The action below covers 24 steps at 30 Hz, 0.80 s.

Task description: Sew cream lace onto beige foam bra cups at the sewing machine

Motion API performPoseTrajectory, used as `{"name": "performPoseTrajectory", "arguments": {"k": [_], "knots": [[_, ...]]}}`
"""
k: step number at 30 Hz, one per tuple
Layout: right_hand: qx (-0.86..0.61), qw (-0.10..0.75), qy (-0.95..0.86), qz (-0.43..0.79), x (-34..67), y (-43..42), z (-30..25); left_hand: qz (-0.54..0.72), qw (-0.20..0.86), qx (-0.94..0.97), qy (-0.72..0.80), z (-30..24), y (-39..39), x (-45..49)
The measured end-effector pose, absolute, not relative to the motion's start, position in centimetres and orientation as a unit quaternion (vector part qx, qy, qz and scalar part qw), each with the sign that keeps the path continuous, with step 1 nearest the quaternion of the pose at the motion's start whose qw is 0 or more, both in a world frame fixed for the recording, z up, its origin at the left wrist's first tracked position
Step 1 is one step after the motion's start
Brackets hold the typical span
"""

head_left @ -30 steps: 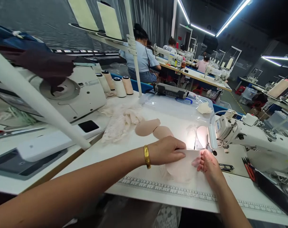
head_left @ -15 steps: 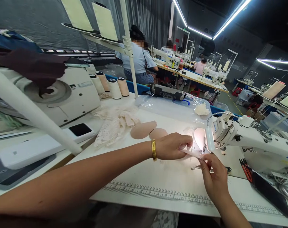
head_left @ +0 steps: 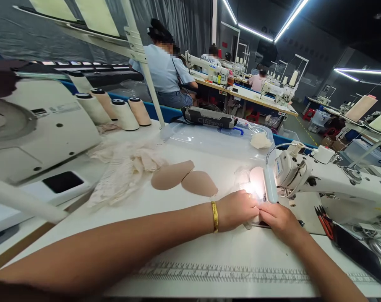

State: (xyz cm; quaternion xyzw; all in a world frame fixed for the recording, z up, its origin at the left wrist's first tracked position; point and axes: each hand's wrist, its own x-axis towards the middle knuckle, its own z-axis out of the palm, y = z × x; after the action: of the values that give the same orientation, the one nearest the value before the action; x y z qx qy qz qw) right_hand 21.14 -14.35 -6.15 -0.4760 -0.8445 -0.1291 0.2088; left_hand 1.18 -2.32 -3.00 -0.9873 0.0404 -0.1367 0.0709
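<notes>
My left hand (head_left: 237, 210), with a gold bracelet at its wrist, is closed beside the needle area of a white sewing machine (head_left: 332, 180). My right hand (head_left: 280, 221) pinches right against it, thumb and finger almost touching the left fingertips. Between them is a pale fabric strip, now mostly covered by the fingers and washed out by the lamp. Just behind the hands, a pale pink cup-shaped piece (head_left: 256, 174) with sheer fabric lies under the lamp (head_left: 270, 184). Two beige cup pieces (head_left: 172, 175) rest on the table left of my hands.
Crumpled cream lace (head_left: 121, 176) lies at left, near several thread cones (head_left: 124, 115). A clear plastic lid (head_left: 197, 140) carries a black and grey case (head_left: 209, 117). Red-handled snips (head_left: 325, 224) lie at right. A printed ruler (head_left: 228, 272) runs along the front edge. Co-workers sit beyond.
Both hands have come together and moved closer to the needle area. The strip stretched between them before is now mostly hidden. My view has shifted to the right.
</notes>
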Motion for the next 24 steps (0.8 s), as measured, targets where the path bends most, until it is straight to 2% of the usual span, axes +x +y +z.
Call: {"name": "performPoseTrajectory", "arguments": {"k": [6,16,24], "knots": [[-0.530,0.184,-0.818,-0.123,21.6,-15.7,-5.3,-0.224,0.069,-0.972,0.020,-4.8,-2.6,1.0],[-0.541,0.196,-0.816,-0.059,21.7,-15.6,-5.6,-0.241,0.073,-0.967,-0.020,-5.5,-2.8,1.4],[-0.544,0.201,-0.813,-0.052,21.7,-15.6,-5.7,-0.214,0.054,-0.975,-0.021,-5.0,-2.9,1.2]]}}
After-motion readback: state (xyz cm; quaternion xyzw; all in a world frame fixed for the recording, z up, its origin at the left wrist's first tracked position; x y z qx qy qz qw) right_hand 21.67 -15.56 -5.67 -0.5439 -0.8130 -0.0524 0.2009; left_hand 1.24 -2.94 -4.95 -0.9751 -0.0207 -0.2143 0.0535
